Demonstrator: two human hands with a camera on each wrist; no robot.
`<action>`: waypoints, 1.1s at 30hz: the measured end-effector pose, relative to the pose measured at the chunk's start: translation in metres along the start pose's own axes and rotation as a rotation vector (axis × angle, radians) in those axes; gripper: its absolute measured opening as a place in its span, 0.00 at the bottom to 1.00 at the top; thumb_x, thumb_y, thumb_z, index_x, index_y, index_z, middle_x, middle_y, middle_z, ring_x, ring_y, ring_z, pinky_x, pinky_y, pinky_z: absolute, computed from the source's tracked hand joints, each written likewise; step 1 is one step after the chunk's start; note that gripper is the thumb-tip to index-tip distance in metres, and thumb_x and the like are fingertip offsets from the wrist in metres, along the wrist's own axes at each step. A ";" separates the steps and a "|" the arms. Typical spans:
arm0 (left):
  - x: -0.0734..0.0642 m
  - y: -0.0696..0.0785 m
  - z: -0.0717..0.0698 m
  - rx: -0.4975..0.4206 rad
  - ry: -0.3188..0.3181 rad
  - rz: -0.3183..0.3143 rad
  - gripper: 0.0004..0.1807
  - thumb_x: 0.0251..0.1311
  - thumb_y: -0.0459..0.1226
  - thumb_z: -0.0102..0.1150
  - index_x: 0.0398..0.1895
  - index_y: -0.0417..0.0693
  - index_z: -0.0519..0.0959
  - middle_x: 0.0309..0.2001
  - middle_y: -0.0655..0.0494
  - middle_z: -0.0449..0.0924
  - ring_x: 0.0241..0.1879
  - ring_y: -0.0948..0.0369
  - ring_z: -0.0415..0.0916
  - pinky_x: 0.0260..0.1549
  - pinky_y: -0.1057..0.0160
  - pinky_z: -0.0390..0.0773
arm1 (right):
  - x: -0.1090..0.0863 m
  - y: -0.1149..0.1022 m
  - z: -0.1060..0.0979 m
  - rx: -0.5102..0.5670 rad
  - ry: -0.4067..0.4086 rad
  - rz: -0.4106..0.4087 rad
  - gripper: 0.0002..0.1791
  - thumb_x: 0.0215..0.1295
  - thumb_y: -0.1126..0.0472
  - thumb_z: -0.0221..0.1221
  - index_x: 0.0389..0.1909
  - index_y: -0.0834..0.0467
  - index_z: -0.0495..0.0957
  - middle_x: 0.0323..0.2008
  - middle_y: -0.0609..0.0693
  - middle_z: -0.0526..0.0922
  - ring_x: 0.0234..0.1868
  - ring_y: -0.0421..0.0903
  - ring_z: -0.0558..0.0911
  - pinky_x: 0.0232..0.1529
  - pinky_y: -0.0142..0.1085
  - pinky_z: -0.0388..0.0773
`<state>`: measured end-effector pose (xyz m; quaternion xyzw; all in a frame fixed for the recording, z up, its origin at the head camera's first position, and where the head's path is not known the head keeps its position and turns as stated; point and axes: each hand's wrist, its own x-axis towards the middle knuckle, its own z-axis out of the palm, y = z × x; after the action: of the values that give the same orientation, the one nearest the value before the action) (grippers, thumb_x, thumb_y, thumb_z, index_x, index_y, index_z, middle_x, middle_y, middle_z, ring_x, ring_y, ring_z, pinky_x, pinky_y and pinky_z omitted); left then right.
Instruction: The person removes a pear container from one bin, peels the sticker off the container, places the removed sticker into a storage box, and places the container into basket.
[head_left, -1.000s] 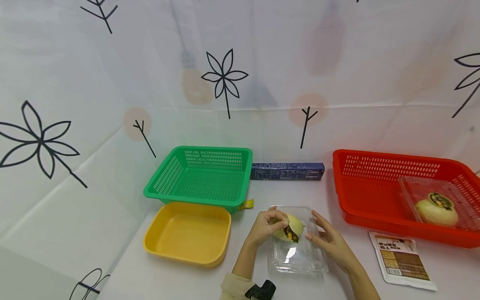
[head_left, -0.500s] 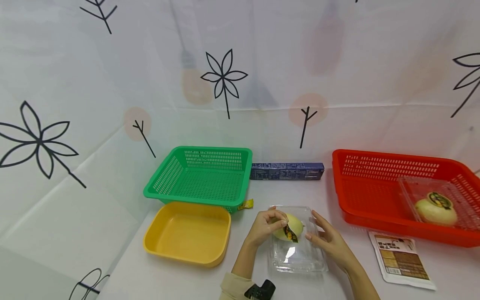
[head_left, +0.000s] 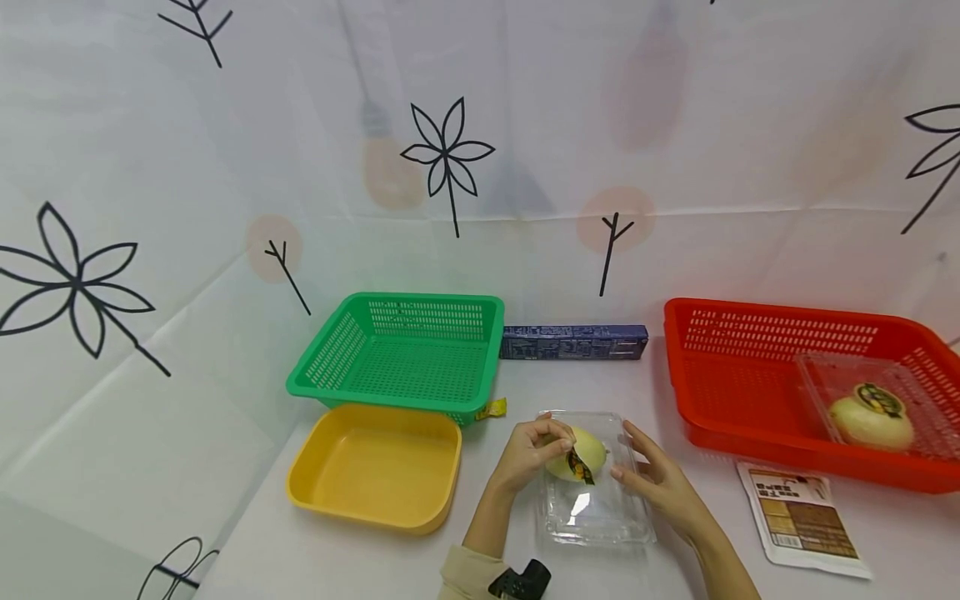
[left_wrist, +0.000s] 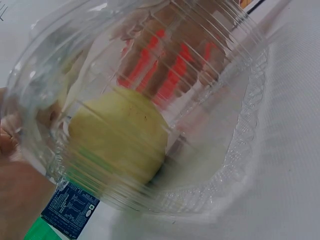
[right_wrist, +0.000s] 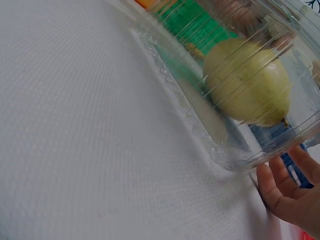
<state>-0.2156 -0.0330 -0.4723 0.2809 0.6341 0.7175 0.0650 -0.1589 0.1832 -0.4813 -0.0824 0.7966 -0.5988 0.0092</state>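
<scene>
A clear plastic clamshell box (head_left: 596, 512) lies on the white table with a pale yellow pear (right_wrist: 245, 82) inside. On its lid is a black-and-yellow sticker (head_left: 579, 468), partly lifted and bent. My left hand (head_left: 527, 454) pinches the sticker's upper end between thumb and fingertips. Against the box's right side rests my right hand (head_left: 663, 483), its fingers fairly straight along the wall and its thumb touching the lid. The left wrist view shows the pear (left_wrist: 120, 137) through the ribbed plastic, with the right fingers blurred behind it.
A red basket (head_left: 780, 454) at right holds another boxed pear (head_left: 870, 423) with a sticker on its lid. A brown-and-white packet (head_left: 806, 521) lies before it. At left are a green basket (head_left: 397, 400) and yellow tub (head_left: 371, 521). A long blue box (head_left: 573, 342) lies behind.
</scene>
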 end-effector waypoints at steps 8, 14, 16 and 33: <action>0.000 -0.003 -0.001 -0.045 0.001 0.007 0.12 0.57 0.29 0.60 0.29 0.21 0.74 0.34 0.26 0.75 0.38 0.66 0.77 0.68 0.59 0.46 | 0.001 0.000 0.000 0.004 -0.003 0.002 0.39 0.61 0.65 0.59 0.71 0.64 0.52 0.64 0.75 0.58 0.52 0.69 0.73 0.43 0.44 0.79; -0.001 -0.002 -0.001 -0.076 0.006 0.009 0.13 0.57 0.30 0.61 0.29 0.21 0.73 0.32 0.45 0.79 0.38 0.67 0.76 0.68 0.59 0.45 | 0.001 0.000 -0.001 0.004 -0.004 0.018 0.40 0.61 0.64 0.59 0.71 0.63 0.51 0.64 0.74 0.58 0.52 0.68 0.73 0.43 0.42 0.79; -0.001 -0.002 -0.001 -0.079 0.005 0.019 0.15 0.57 0.33 0.62 0.29 0.23 0.74 0.32 0.42 0.78 0.38 0.67 0.76 0.68 0.59 0.45 | 0.001 0.000 -0.001 0.001 -0.003 0.023 0.40 0.61 0.63 0.59 0.71 0.62 0.51 0.64 0.74 0.58 0.52 0.68 0.73 0.44 0.44 0.79; -0.003 -0.005 -0.002 -0.108 0.008 0.057 0.19 0.57 0.35 0.62 0.28 0.20 0.72 0.31 0.51 0.78 0.40 0.67 0.75 0.69 0.54 0.45 | 0.001 -0.001 0.000 0.000 -0.004 0.046 0.40 0.62 0.63 0.59 0.72 0.61 0.51 0.65 0.73 0.57 0.54 0.69 0.72 0.46 0.49 0.78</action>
<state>-0.2157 -0.0347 -0.4779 0.2923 0.5865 0.7532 0.0569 -0.1597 0.1833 -0.4804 -0.0655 0.7984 -0.5981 0.0246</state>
